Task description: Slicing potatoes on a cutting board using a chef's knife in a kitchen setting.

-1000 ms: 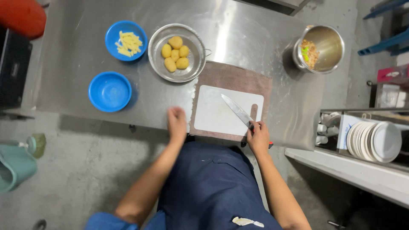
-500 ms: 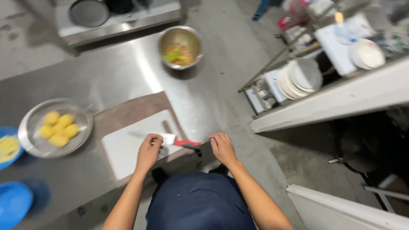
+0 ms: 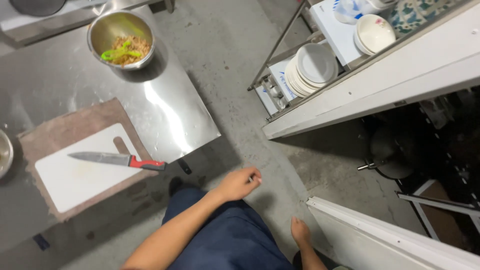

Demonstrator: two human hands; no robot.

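A person in a dark blue apron turns from a steel worktable [image 3: 165, 115], both hands empty — the left hand [image 3: 239, 183] loosely curled in mid-air above the concrete floor [image 3: 235, 65], the right hand [image 3: 300, 231] lower, fingers relaxed and apart from the left. The red-handled knife [image 3: 117, 160] lies flat on the white cutting board [image 3: 75, 175], its handle overhanging the board's near edge within easy reach, a brown cloth [image 3: 75, 122] beneath likely keeping the board from sliding. A steel bowl of peelings [image 3: 120, 35] holds a green peeler, while stacked white plates [image 3: 310, 67] stand in a rack nearby.
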